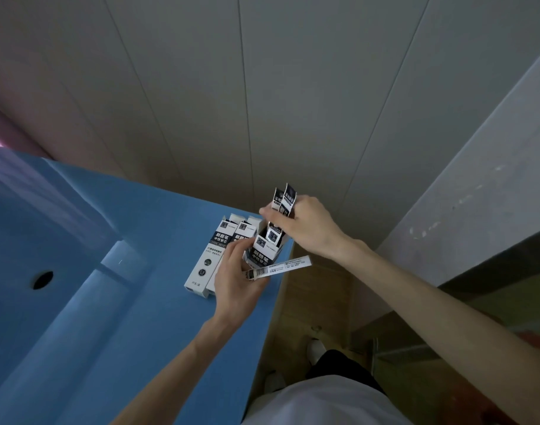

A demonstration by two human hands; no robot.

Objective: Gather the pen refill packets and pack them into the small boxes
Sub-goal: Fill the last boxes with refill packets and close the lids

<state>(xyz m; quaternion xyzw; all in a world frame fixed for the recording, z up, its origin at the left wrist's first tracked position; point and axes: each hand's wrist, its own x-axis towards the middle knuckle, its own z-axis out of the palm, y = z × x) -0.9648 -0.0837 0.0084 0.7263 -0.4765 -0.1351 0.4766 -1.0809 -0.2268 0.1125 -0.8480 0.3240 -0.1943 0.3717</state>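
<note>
At the near right corner of the blue table (158, 302), the left hand (236, 282) has its fingers curled around an upright small box (264, 256) whose top flaps stand open; the box is white with a dark printed panel. Inside its mouth the dark top of a packet already in the box (273, 235) shows. Against the same hand, at the box's lower end, lies a long white refill packet (279, 267) with a barcode, sticking out to the right past the table edge; whether the fingers pinch it or it only rests there, I cannot tell.

Just above the open box, the right hand (307, 225) pinches 2 dark-topped refill packets (284, 201) between thumb and fingers, their upper ends standing out above the knuckles and their lower ends hidden behind the hand, over the box's mouth.

Beside the held box, to its left, 2 more boxes lie flat on the table side by side: the leftmost box (208, 259) with its printed face up, and the second box (242, 233) partly covered by the left hand. Both have their far end flaps open.

Further left the blue surface drops into a sunken basin with a dark round hole (43, 280). Below the table edge, a wooden floor (314, 302) is visible, with the person's white shirt (317, 403) at the bottom of the view.
</note>
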